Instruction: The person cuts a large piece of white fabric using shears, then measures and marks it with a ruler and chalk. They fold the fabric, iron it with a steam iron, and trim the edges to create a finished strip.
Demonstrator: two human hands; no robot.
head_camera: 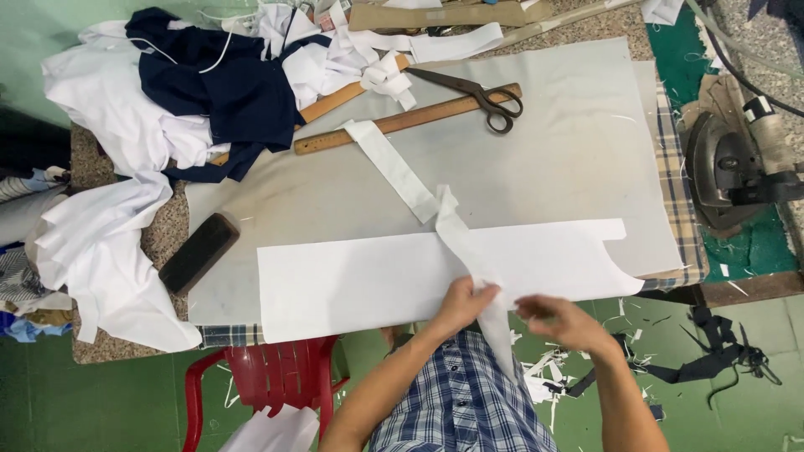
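Head view: white fabric strip (435, 209) trailing across a white paper pattern (368, 280) at the table's near edge, pinched by the left hand (465, 303); right hand (559, 320) fingers closed just beside it. Scissors (481, 96) and wooden ruler (402, 123) lie beyond.

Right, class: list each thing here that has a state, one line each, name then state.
Scissors: closed, lying flat across the wooden ruler.
Iron: resting at the table's right edge.
White panel: spread flat.
White strip: twisted, draped over the panel.
Left hand: gripping the strip.
Right hand: pinching it.
Fabric pile: crumpled.
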